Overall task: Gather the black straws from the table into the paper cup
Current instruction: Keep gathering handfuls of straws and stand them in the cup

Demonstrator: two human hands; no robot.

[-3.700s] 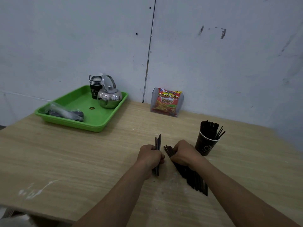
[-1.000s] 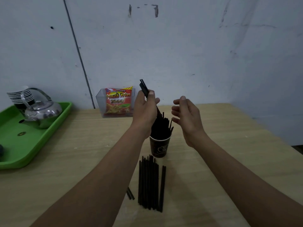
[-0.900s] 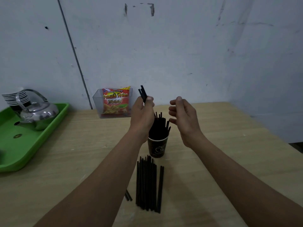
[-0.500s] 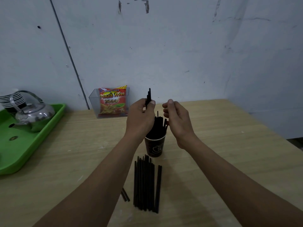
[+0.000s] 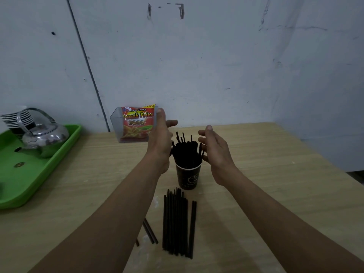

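Note:
A dark paper cup stands mid-table, packed with upright black straws. My left hand is just left of the straw tops, fingers straight, holding nothing. My right hand is just right of them, fingers relaxed and empty. In front of the cup a bundle of black straws lies flat on the wooden table. Two more loose straws lie to its left, partly hidden by my left forearm.
A green tray at the left carries a steel kettle and a stack of paper cups. A clear holder with a red snack packet stands against the wall behind the cup.
My left hand held a few straws above the cup; they are now in the cup and the hand is open. My right hand has spread away from the straw tops.

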